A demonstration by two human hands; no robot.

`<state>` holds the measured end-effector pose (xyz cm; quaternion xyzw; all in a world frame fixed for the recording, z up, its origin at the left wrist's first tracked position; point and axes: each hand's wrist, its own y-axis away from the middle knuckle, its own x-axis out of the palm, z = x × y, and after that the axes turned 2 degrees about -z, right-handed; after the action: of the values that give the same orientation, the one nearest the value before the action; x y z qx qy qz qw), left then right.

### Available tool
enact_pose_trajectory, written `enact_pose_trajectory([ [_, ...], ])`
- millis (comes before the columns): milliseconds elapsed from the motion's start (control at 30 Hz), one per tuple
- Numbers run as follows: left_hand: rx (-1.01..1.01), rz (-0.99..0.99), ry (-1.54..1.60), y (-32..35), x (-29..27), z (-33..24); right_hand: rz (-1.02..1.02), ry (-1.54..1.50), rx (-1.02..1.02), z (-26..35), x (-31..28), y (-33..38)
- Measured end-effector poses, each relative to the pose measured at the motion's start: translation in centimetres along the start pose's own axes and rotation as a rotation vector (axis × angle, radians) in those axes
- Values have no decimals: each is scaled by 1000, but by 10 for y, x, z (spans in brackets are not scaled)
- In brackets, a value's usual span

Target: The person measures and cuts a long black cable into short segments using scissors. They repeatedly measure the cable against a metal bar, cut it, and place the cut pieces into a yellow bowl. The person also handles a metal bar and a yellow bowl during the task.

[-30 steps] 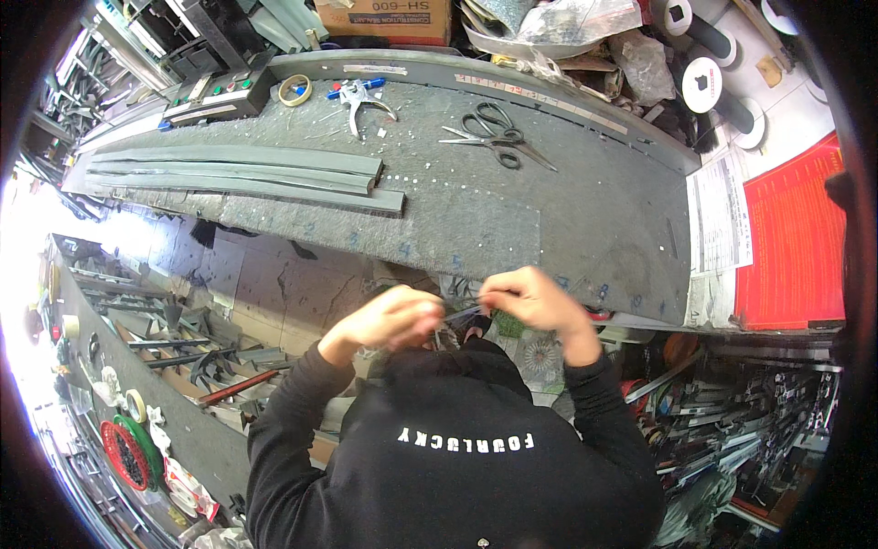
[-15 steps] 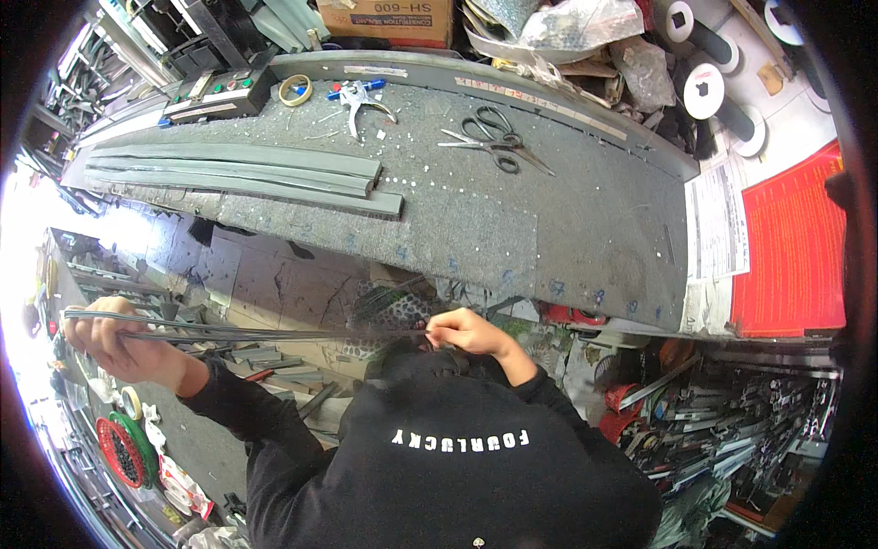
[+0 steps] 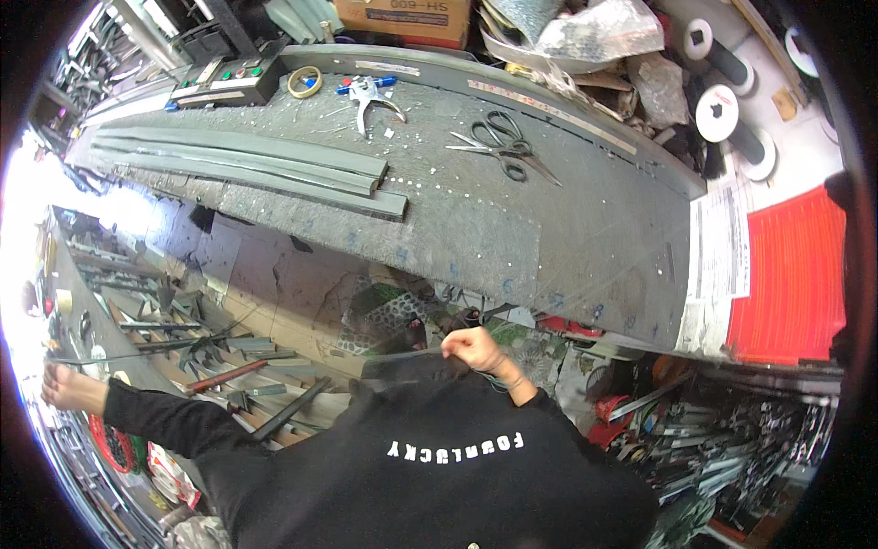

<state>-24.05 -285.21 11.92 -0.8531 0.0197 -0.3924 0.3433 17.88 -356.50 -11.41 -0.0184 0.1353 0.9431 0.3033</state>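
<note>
My left hand (image 3: 73,389) is stretched far out to the left, fingers wrapped and smeared by motion. Thin dark strips (image 3: 123,357) run from it toward the right, and their further course is too blurred to follow. In front of my chest my right hand (image 3: 471,349) is closed in a pinch. Fine dark strands show by its wrist, but what lies between its fingers is hidden. On the bench beyond lie long grey-green profile strips (image 3: 274,165), side by side.
The grey bench (image 3: 604,229) holds scissors (image 3: 508,146), pliers (image 3: 370,102), a tape roll (image 3: 305,82) and a control box (image 3: 229,87). White spools (image 3: 716,113) and a red sheet (image 3: 791,274) are at right. Offcuts (image 3: 265,366) lie at left, metal parts (image 3: 732,439) lower right.
My left hand has moved outward and down, away from my right hand. My right hand has shifted slightly right and down. The strips between them have become harder to see.
</note>
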Motion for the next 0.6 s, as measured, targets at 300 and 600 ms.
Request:
enact_pose_trajectory([
  [300, 416, 83, -1355, -93, -3, 28, -172, 200, -162, 85, -201, 48],
  [600, 419, 436, -1642, -38, -65, 96, -507, -647, -390, 19, -285, 108],
])
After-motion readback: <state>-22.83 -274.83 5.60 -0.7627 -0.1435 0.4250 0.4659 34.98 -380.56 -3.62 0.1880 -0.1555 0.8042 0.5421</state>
